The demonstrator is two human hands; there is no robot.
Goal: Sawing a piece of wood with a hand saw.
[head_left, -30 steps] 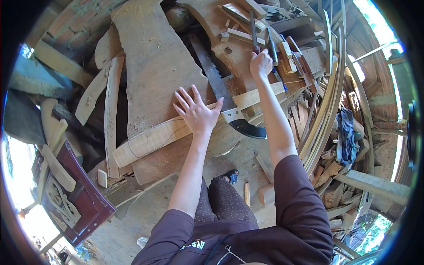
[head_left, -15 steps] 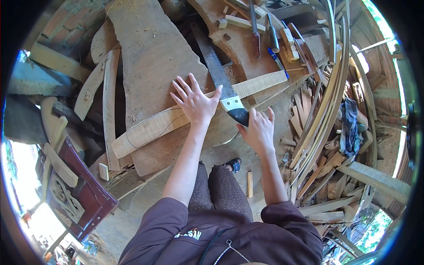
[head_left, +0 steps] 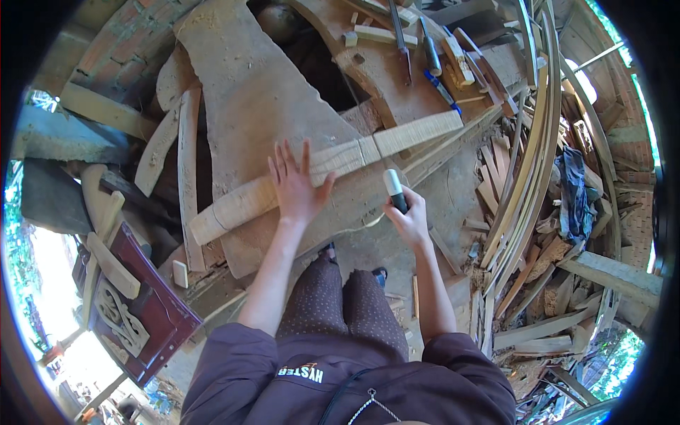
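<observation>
A long, slightly curved piece of pale wood lies slantwise across a big slab, with pencil lines drawn over it. My left hand rests on the wood's left half, fingers spread and thumb apart. To its right, my right hand is closed round the dark handle of a hand saw, which has a white section at its front. The blade stands edge-on and shows only as a thin line across the wood, right of my left hand. How deep it sits in the wood I cannot tell.
Beyond the wood lie a chisel-like tool, a blue pen and several small blocks. Long bent strips and scrap wood pile up at right. A dark red panel leans at lower left; curved pieces stand left of the slab.
The saw has turned from lying flat to edge-on, its handle now nearer me. My left hand has slid left and nearer along the wood, and the view has shifted slightly.
</observation>
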